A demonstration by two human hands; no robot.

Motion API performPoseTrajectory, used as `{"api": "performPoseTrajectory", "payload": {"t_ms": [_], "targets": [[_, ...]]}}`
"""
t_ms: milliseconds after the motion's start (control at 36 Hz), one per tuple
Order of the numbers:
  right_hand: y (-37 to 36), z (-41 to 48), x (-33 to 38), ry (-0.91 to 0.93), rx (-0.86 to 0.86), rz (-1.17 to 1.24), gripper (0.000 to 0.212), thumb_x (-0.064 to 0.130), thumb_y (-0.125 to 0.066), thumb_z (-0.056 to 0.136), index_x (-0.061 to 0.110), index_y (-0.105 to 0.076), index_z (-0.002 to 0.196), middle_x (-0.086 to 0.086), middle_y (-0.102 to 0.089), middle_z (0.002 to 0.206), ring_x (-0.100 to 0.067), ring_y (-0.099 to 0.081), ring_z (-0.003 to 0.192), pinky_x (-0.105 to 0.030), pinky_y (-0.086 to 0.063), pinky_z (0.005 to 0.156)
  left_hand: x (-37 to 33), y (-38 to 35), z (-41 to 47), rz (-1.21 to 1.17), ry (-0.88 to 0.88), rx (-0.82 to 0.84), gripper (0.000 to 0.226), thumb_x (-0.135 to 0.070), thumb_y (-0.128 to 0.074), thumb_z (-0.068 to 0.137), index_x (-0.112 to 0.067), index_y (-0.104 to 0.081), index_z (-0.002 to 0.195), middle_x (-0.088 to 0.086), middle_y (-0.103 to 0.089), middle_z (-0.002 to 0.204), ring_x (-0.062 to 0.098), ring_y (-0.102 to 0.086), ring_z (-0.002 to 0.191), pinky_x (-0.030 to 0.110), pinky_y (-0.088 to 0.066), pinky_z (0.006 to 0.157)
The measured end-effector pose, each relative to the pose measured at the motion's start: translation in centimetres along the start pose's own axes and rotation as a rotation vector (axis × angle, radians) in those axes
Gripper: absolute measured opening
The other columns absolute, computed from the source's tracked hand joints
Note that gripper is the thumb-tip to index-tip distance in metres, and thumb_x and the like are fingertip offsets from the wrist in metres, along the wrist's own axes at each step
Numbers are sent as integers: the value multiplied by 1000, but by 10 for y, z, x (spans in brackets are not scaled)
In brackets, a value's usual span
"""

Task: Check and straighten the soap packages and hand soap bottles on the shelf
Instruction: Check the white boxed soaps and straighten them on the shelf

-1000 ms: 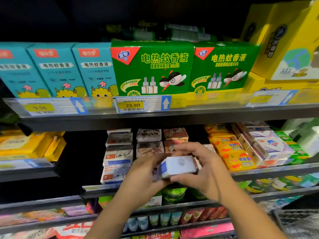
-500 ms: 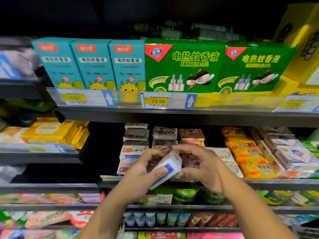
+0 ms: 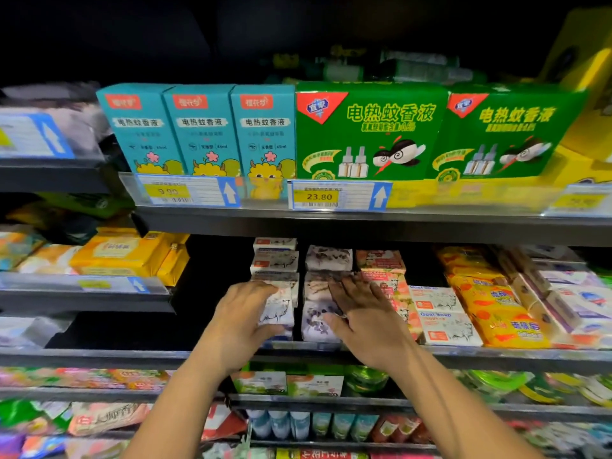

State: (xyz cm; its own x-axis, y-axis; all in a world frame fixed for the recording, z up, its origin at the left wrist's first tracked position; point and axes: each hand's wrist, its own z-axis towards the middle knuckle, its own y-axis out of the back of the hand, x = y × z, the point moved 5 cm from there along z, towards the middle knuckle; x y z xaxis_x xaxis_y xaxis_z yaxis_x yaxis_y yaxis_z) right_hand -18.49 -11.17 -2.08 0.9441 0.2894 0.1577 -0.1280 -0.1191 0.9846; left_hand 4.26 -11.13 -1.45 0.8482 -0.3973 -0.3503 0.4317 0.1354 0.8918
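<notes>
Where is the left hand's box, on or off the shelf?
On: the box sits at its column's front, left hand gripping it.

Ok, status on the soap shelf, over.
Left hand grips white soap box, front of its stack. Right hand flat against purple-patterned soap boxes alongside. Nothing blocking either hand.

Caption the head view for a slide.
Left hand grips a white soap box; right hand rests flat on the purple-patterned soap stack beside it.

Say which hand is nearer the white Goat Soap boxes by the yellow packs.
Right hand: just left of the white Goat Soap boxes, flat on purple floral packages. Left hand: farther left, gripping a sheep-print box.
</notes>
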Motion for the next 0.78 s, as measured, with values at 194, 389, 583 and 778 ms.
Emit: {"api": "performPoseTrajectory", "payload": {"t_ms": [194, 389, 583, 778], "targets": [[-1, 0, -1, -2, 11, -3, 67, 62, -10, 101, 30, -2, 159, 6, 4, 167, -14, 10, 153, -38, 7, 125, 3, -15, -10, -16, -49, 41, 51, -52, -66, 87, -29, -59, 132, -6, -44, 143, 19, -27, 135, 40, -31, 113], [1, -4, 2, -6, 8, 12, 64, 57, -11, 103, 29, -6, 160, 4, 3, 168, -16, 7, 154, -37, 8, 124, 10, -23, -14, -28, 44, 10, 56, -61, -40, 88, -27, -63, 127, 1, -47, 146, 26, -28, 139, 48, -32, 112], [8, -6, -10, 26, 59, 264, 57, 53, -24, 105, 30, -24, 158, 8, -15, 166, -11, -9, 152, -23, -9, 119, 3, -9, -7, 107, 86, -77, 48, -70, -39, 85, -40, -74, 97, -10, -64, 125, 25, -45, 130, 45, -27, 100], [32, -27, -89, -124, -47, 547, 37, 35, -59, 98, 28, -61, 134, 11, -56, 136, -8, -50, 127, -18, -39, 104, -56, -6, 32, 265, 130, -96, 42, -50, -46, 90, -28, -75, 70, -6, -73, 94, 28, -63, 96, 40, -44, 79]]}}
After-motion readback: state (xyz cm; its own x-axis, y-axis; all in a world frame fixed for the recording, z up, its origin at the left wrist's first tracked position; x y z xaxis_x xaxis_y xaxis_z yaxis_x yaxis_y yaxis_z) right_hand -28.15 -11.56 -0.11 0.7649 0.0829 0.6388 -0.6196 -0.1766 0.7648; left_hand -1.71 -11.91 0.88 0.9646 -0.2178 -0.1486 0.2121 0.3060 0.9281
